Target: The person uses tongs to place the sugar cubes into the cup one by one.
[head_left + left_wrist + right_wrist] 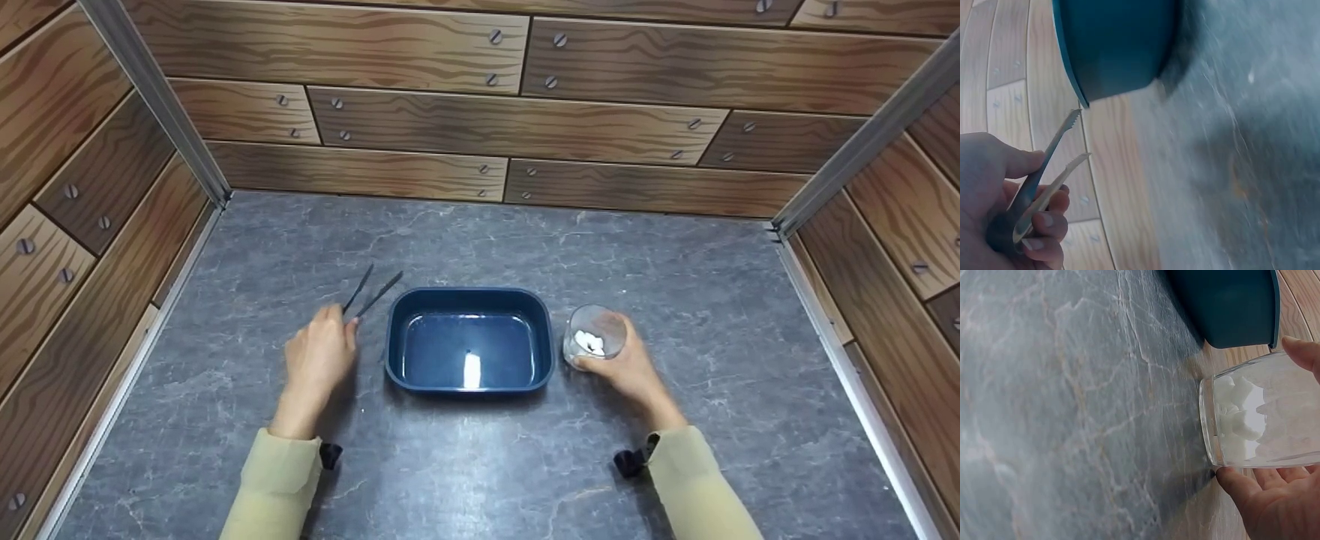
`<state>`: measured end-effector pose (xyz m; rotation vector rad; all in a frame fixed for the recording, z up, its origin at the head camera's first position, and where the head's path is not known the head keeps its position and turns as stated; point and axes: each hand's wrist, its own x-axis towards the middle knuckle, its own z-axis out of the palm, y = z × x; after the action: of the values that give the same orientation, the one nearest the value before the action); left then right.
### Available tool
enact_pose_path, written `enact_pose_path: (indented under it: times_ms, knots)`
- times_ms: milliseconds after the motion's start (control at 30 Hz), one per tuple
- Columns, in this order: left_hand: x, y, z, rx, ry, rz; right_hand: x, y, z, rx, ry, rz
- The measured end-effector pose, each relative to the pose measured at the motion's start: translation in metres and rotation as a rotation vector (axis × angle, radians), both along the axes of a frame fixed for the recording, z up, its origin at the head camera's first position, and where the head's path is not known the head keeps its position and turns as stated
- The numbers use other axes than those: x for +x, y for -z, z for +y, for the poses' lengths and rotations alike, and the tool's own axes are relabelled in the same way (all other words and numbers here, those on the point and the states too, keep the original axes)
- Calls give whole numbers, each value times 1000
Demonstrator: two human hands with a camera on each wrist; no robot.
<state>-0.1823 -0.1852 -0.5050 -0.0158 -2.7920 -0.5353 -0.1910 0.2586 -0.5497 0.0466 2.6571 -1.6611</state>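
Observation:
My left hand holds a pair of metal tongs between thumb and fingers. The tongs' two serrated tips are spread apart with nothing between them, left of a dark blue rectangular tub. Nothing lies in the tub; only a light reflection shows on its floor. On the tub's right side, my right hand grips a clear glass, thumb on one side and fingers on the other. Several small white pieces sit at the bottom of the glass. Their exact kind cannot be told.
A grey marbled tabletop lies under everything. Wood-patterned panels wall it in at the back, left and right, with metal strips at the corners. The glass stands close beside the tub's right wall.

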Motion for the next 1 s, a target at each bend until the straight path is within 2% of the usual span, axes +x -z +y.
enact_pose_path:
  times_ms: [233, 300, 467, 533, 700, 1000]
  knots:
    - [-3, 12, -10, 1, -24, -103, 3, -4, -2, -59, -2, -12]
    - [-3, 16, -12, 4, -26, -126, 6, -12, -5, -84, -11, -11]
    - [-4, 23, -15, 22, -31, -181, 14, -35, -15, -70, -11, -7]
    - [-4, 24, -16, 22, -34, -213, 12, -28, -13, -61, -8, 3]
    - [-4, 27, -17, 1, -43, -271, 1, 0, -3, -67, -3, 31]
    - [-6, 31, -17, -37, -44, -355, 1, -1, -2, -65, 2, 1]
